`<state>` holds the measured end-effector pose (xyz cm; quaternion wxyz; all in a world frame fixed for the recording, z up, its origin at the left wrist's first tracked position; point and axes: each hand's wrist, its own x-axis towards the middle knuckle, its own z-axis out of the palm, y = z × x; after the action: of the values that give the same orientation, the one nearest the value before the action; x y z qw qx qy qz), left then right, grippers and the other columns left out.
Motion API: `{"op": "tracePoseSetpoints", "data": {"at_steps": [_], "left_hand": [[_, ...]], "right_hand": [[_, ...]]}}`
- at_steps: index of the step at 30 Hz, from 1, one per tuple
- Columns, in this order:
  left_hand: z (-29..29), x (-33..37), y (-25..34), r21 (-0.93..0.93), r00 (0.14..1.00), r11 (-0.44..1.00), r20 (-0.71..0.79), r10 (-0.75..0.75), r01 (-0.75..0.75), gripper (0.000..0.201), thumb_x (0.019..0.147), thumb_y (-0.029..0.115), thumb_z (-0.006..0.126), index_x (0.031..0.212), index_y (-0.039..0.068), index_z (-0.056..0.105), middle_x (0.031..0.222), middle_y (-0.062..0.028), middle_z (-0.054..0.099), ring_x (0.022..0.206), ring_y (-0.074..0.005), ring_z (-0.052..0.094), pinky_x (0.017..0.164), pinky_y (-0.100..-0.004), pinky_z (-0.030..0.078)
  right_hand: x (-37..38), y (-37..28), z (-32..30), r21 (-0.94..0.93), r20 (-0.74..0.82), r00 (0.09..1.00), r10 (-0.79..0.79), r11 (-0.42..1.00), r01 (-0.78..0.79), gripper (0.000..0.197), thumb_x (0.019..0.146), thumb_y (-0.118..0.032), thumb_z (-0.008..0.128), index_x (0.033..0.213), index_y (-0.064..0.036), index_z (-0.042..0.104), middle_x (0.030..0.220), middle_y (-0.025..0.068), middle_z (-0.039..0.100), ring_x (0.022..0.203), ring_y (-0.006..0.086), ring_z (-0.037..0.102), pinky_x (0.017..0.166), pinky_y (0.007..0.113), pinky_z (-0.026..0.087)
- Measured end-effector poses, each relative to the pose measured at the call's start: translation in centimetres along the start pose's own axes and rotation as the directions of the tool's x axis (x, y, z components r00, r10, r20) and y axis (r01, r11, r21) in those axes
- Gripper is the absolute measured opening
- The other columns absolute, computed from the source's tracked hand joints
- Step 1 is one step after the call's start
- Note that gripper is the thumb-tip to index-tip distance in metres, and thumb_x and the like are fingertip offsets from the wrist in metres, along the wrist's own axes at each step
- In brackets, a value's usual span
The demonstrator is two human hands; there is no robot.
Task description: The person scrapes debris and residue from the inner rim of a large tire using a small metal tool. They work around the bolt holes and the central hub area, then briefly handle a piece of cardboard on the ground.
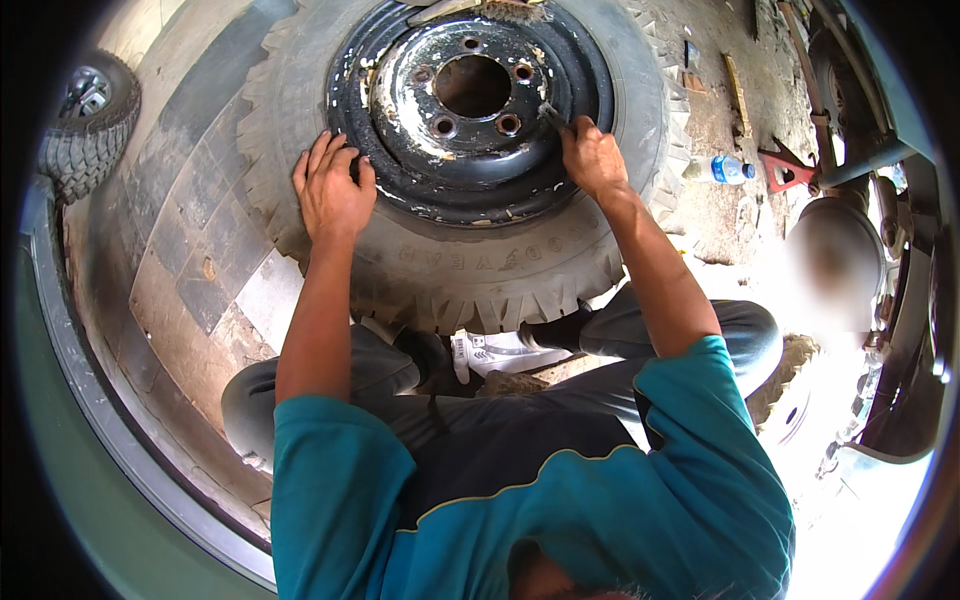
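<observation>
A large tyre (480,265) with chunky tread lies flat in front of me, mounted on a black steel wheel rim (470,185). The rim's paint is chipped, with pale bare patches around the centre hole and the bolt holes. My right hand (593,158) is closed around a small flat scraper (551,115), its tip against the raised hub face beside the right-hand bolt holes. Fingers spread, my left hand (335,188) rests on the tyre sidewall at the rim's left edge and holds nothing. A brush (510,11) lies across the far side of the rim, partly cut off by the picture's edge.
On the floor to the right are a plastic bottle (727,170), a red stand (787,165) and a long wooden strip (737,95). Vehicle parts line the far right. Another tyre (95,125) stands at far left, near a curved green panel (90,470).
</observation>
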<state>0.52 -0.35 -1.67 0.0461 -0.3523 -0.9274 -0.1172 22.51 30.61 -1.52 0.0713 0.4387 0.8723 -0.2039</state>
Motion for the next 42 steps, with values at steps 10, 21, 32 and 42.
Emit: {"op": "tracePoseSetpoints", "data": {"at_steps": [10, 21, 32, 42], "left_hand": [[0.0, -0.1, -0.1, -0.035, 1.000, 0.999, -0.016, 0.008, -0.008, 0.029, 0.097, 0.027, 0.066, 0.112, 0.007, 0.080, 0.142, -0.0082, 0.071, 0.149, -0.0212, 0.050, 0.128, -0.0448, 0.025], [0.0, -0.2, -0.4, -0.036, 1.000, 0.999, -0.014, 0.002, -0.002, 0.030, 0.097, 0.028, 0.065, 0.112, 0.007, 0.080, 0.141, -0.0083, 0.071, 0.149, -0.0218, 0.050, 0.128, -0.0449, 0.026], [0.2, 0.0, -0.2, -0.014, 1.000, 1.000, -0.007, 0.009, -0.009, 0.028, 0.098, 0.027, 0.067, 0.114, 0.008, 0.080, 0.142, -0.0067, 0.071, 0.149, -0.0216, 0.050, 0.127, -0.0447, 0.026], [0.0, 0.0, 0.0, -0.029, 1.000, 1.000, -0.007, 0.007, -0.007, 0.027, 0.098, 0.027, 0.067, 0.113, 0.008, 0.080, 0.143, -0.0068, 0.071, 0.149, -0.0220, 0.050, 0.127, -0.0442, 0.026]], "right_hand": [[-1.0, -1.5, -0.7, -0.177, -0.012, 0.994, -0.106, 0.979, 0.102, 0.044, 0.114, -0.041, 0.038, 0.118, -0.0070, 0.065, 0.103, 0.0284, 0.077, 0.100, 0.0482, 0.076, 0.091, 0.055, 0.062], [-1.5, -3.7, -0.4, -0.199, 0.035, 0.996, -0.080, 0.976, 0.085, 0.042, 0.115, -0.033, 0.035, 0.119, -0.0051, 0.066, 0.102, 0.0278, 0.077, 0.100, 0.0462, 0.077, 0.092, 0.054, 0.063], [-4.2, -2.8, 1.9, -0.245, 0.094, 0.943, -0.319, 0.911, 0.332, 0.031, 0.112, -0.028, 0.045, 0.113, -0.0042, 0.065, 0.095, 0.0284, 0.077, 0.087, 0.0440, 0.079, 0.080, 0.053, 0.066], [-0.8, -0.1, 3.1, -0.399, -0.100, 0.924, -0.370, 0.865, 0.303, 0.028, 0.111, -0.029, 0.047, 0.106, -0.0060, 0.062, 0.079, 0.0192, 0.074, 0.071, 0.0407, 0.076, 0.062, 0.051, 0.064]]}}
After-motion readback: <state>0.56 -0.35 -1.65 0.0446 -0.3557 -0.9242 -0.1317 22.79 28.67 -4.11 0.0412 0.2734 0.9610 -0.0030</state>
